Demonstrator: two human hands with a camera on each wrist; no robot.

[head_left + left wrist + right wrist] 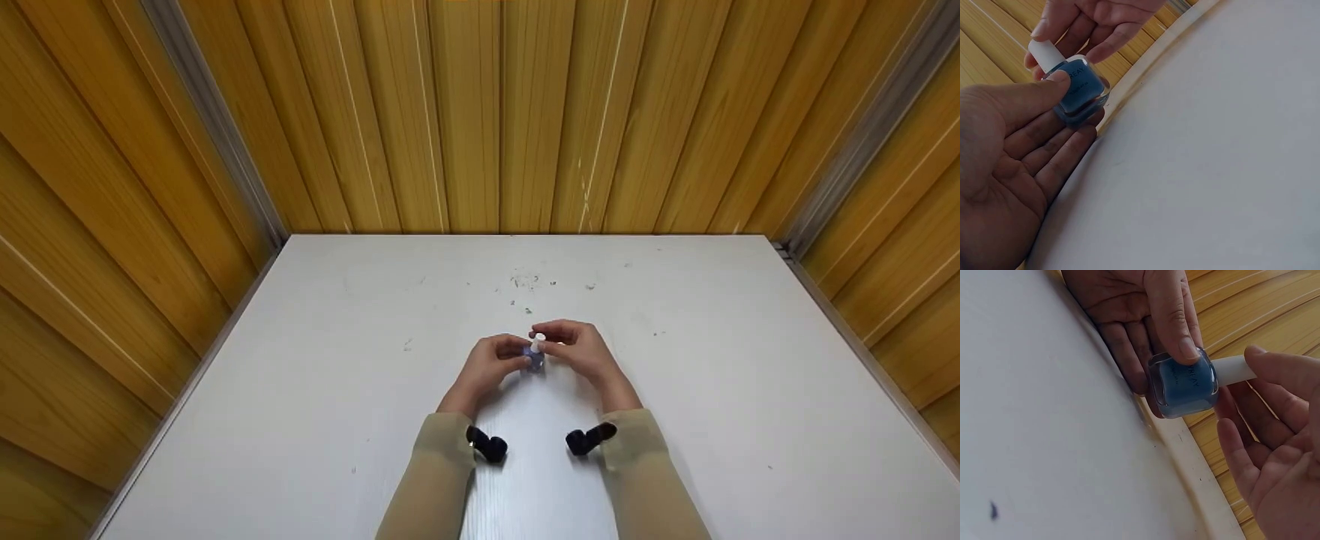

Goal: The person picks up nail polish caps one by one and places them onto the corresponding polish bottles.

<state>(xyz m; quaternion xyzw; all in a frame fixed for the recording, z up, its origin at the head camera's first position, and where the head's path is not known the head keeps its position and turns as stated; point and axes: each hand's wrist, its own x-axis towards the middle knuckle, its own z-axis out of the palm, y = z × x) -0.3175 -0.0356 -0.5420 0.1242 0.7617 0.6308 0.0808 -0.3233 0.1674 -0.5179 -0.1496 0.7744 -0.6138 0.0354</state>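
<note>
A small bottle of blue nail polish (pixel 535 360) with a white cap (pixel 538 343) is held between both hands over the white table. My left hand (pixel 486 367) pinches the glass body, its thumb pressed on the lettered face in the left wrist view. From the other side, my right hand (pixel 586 352) has its thumb and fingers on the cap (pixel 1234 370). In the right wrist view the cap meets the bottle (pixel 1188 387) at its neck; whether it is screwed tight I cannot tell. Fingers partly cover the lettering.
Scattered dark specks and scuffs mark the white table (pixel 315 390) beyond the hands. Yellow wood-grain panels (pixel 465 120) enclose its back and both sides. A small black camera (pixel 489 445) sticks out from the left cuff, and another black camera (pixel 589 439) from the right cuff.
</note>
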